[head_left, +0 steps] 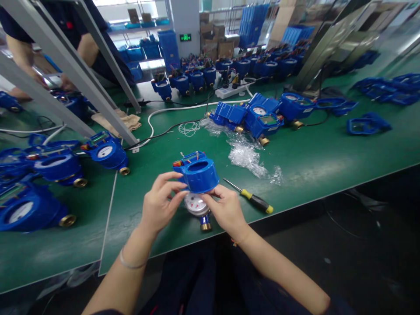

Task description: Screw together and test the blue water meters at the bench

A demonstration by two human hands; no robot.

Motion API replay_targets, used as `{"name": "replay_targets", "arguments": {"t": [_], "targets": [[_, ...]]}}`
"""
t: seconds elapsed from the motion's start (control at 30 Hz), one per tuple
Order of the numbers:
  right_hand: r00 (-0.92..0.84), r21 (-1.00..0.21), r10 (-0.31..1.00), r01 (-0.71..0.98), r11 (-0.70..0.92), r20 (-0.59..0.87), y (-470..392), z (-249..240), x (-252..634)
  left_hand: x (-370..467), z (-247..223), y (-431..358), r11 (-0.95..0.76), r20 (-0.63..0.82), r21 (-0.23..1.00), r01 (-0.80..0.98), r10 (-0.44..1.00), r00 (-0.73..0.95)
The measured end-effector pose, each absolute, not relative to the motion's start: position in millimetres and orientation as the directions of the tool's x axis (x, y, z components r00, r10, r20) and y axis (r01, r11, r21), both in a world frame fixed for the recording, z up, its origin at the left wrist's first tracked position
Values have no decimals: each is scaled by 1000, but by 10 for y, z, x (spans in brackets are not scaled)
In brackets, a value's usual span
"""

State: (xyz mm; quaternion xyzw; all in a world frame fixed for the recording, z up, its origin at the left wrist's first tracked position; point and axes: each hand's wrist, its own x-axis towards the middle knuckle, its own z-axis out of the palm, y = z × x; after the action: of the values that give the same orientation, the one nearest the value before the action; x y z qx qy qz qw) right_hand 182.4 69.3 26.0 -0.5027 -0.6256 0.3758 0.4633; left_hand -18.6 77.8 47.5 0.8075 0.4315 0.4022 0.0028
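In the middle of the head view, a blue plastic water meter housing [201,176] is held tilted just above a round water meter [196,204] with a pale dial and brass threaded end. The housing has a round opening and a compartment with wires behind it. My right hand [226,208] grips its lower right side, fingers partly hidden beneath it. My left hand [162,199] has its curved fingers and thumb at the housing's left edge. A screwdriver [254,199] with a black and yellow handle lies right of my right hand.
Crumpled clear plastic [247,157] lies beyond the screwdriver. Assembled blue meters [106,152] crowd the left, with more [262,116] at the back. A power strip [231,90], cables and grey metal posts [108,61] stand behind. A co-worker's hands [67,83] are at the upper left.
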Motion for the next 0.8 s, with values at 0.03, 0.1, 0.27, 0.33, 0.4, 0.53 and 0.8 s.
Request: {"name": "replay_targets", "arguments": {"t": [0.03, 0.1, 0.27, 0.33, 0.4, 0.53, 0.8], "targets": [[-66, -937, 978, 279, 208, 197, 692, 248, 1827, -146, 547, 786, -570, 584, 468, 676, 773, 247], [-78, -943, 980, 266, 198, 183, 697, 233, 1833, -44, 670, 821, -474, 427, 572, 669, 869, 250], [-11, -975, 997, 206, 83, 83, 844, 184, 1851, 151, 796, 1028, -247, 86, 680, 690, 962, 259], [36, -982, 998, 185, 44, 51, 952, 137, 1832, 167, 787, 1085, -182, 21, 740, 648, 968, 248], [60, -986, 998, 166, 27, 37, 1053, 83, 1791, 152, 761, 1098, -152, 2, 780, 607, 971, 241], [90, -990, 996, 141, -2, 11, 1166, 46, 1816, 67, 711, 1037, -75, -41, 852, 518, 977, 208], [387, -663, 770, 746, 62, 507, 1549, 167, 3075, 16, 822, 874, -273, 9, 724, 633, 922, 387]]}}
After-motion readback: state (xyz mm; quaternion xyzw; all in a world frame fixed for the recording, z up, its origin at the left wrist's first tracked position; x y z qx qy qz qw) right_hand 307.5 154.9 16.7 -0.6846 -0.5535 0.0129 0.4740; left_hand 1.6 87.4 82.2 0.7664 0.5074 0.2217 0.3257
